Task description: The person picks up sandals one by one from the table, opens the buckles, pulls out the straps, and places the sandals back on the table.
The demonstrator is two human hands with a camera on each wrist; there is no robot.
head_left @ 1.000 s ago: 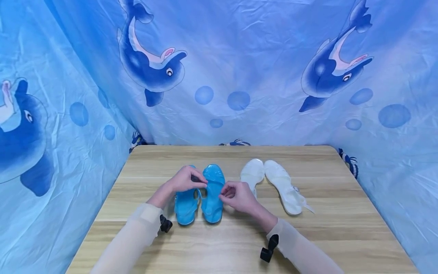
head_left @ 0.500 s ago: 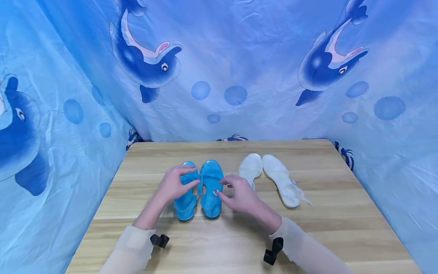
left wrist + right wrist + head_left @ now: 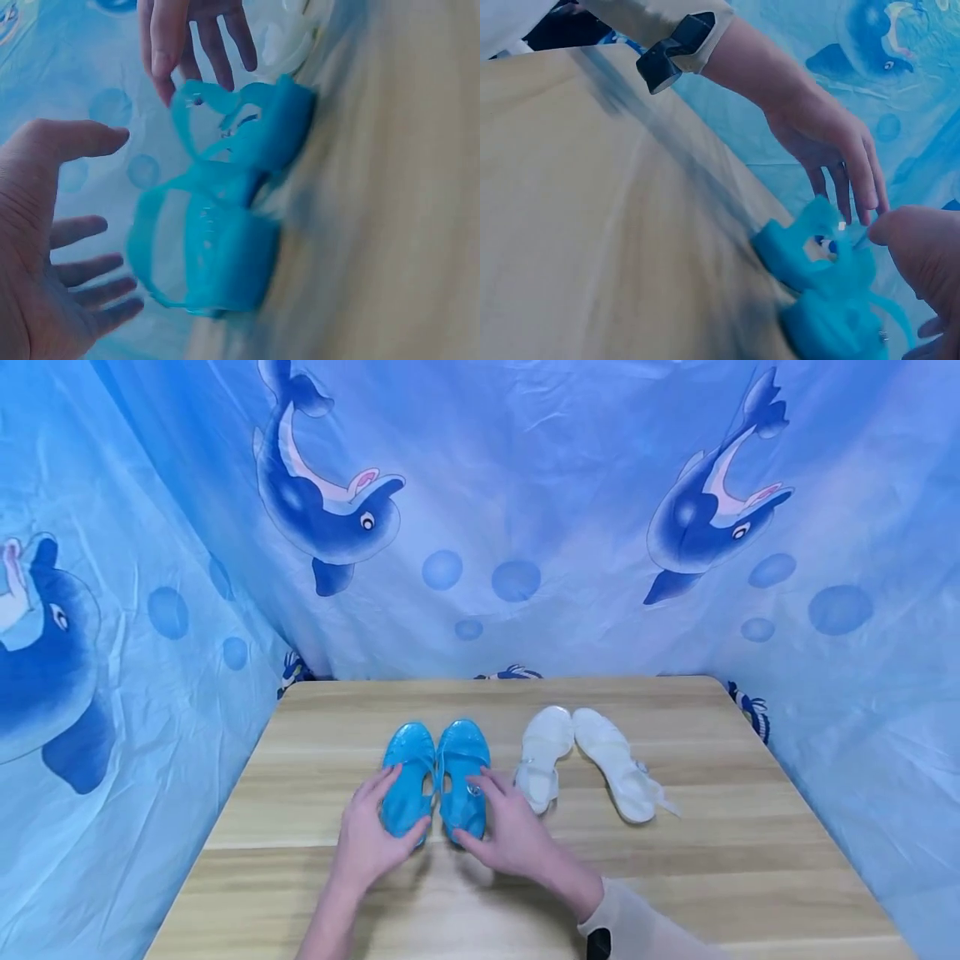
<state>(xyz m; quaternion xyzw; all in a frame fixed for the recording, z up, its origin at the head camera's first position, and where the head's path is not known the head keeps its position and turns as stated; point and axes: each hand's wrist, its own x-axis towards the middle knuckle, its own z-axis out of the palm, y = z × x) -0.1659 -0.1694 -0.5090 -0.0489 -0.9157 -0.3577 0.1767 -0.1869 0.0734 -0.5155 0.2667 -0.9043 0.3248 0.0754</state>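
Note:
Two blue jelly sandals stand side by side on the wooden table (image 3: pixel 300 793), the left sandal (image 3: pixel 408 768) and the right sandal (image 3: pixel 463 764). My left hand (image 3: pixel 375 827) lies open at the left sandal's heel, fingers along its outer side. My right hand (image 3: pixel 497 820) is open at the right sandal's heel, fingers spread. In the left wrist view my left hand (image 3: pixel 45 255) is spread and just apart from the nearest blue sandal (image 3: pixel 210 255). The right wrist view shows my right thumb (image 3: pixel 922 247) beside the blue sandals (image 3: pixel 817 285).
A pair of clear white sandals (image 3: pixel 540 756) (image 3: pixel 615 764) lies to the right of the blue pair. A blue dolphin-print cloth (image 3: pixel 480 527) hangs close behind the table and along both sides. Bare wood runs along the near edge.
Both hands let go of the blue sandals' straps and slid back toward the heels, fingers opening. The left white sandal, partly hidden by my right hand before, now shows fully.

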